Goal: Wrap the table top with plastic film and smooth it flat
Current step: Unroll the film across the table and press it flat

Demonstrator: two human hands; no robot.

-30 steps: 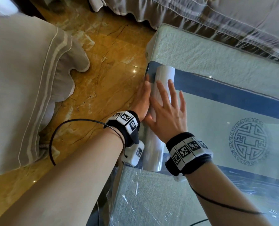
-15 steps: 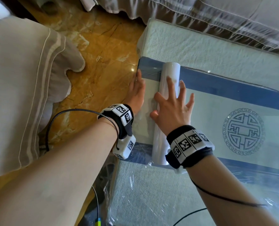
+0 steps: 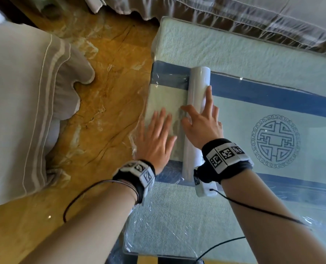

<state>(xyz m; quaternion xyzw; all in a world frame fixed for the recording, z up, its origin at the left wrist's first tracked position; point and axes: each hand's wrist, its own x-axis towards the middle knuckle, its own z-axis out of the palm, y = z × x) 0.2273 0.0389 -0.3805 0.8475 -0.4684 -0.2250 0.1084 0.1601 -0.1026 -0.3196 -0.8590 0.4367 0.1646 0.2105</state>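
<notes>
The table top (image 3: 244, 48) is pale, with two blue bands and a round blue emblem. A roll of plastic film (image 3: 196, 96) lies across it near the left end. A clear sheet of film (image 3: 167, 92) stretches from the roll to the table's left edge. My left hand (image 3: 155, 138) lies flat, fingers spread, pressing that sheet down by the edge. My right hand (image 3: 204, 122) rests on the roll with fingers spread, the index finger along the roll's right side. Film also covers the near strip of the table.
A marble floor (image 3: 105, 103) lies left of the table. A beige upholstered seat (image 3: 25, 103) stands further left. Draped grey fabric (image 3: 234, 12) runs along the far side. Black cables hang from both wrist bands.
The roll has moved right, away from the table's left edge, leaving more film laid out. My left hand has come from the edge onto the top and now presses the sheet flat.
</notes>
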